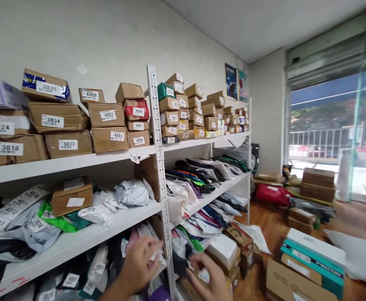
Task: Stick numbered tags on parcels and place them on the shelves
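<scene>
Left of the post, thirteen boxes on the upper shelf, one purple and one red, one box on the shelf below, and one left hand; right of it, two posters, one red bag, one right hand.

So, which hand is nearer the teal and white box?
Right. The right hand is left of the teal and white box; the left hand is farther left, past the white shelf post.

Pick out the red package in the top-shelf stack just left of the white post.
Red package 4008, directly above box 4007; its colour sets it apart from the brown boxes stacked with it.
</scene>
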Demonstrator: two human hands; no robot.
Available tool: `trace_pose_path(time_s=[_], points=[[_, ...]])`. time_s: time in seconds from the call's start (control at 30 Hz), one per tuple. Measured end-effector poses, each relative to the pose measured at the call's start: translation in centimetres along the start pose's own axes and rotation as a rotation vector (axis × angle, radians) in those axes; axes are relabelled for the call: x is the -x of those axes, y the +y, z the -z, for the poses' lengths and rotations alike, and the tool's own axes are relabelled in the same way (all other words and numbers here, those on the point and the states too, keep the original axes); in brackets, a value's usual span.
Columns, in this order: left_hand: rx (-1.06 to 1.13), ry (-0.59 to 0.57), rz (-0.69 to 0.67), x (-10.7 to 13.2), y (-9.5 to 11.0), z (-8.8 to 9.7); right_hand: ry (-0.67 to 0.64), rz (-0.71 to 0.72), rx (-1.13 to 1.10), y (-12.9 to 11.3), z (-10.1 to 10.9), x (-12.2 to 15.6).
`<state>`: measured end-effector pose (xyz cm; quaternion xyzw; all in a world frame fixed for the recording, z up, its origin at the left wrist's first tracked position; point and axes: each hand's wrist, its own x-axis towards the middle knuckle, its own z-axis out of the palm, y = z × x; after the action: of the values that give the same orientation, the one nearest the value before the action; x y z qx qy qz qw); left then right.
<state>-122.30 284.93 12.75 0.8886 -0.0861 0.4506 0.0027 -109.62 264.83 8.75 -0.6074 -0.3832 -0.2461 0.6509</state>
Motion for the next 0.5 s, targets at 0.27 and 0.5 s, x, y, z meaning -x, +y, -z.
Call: trace_pose_path(time_s=[0.27,0.5], points=[[-0.779,-0.014,-0.393,-21.0,-9.2,16.8,0.056,0.628,0.002,-8.3,-15.9,-29.7],[-1.2,-0.069,-0.306,-30.4,-12.8,22.9,0.114,0.799,0.194,-8.6,-25.4,-44.1]])
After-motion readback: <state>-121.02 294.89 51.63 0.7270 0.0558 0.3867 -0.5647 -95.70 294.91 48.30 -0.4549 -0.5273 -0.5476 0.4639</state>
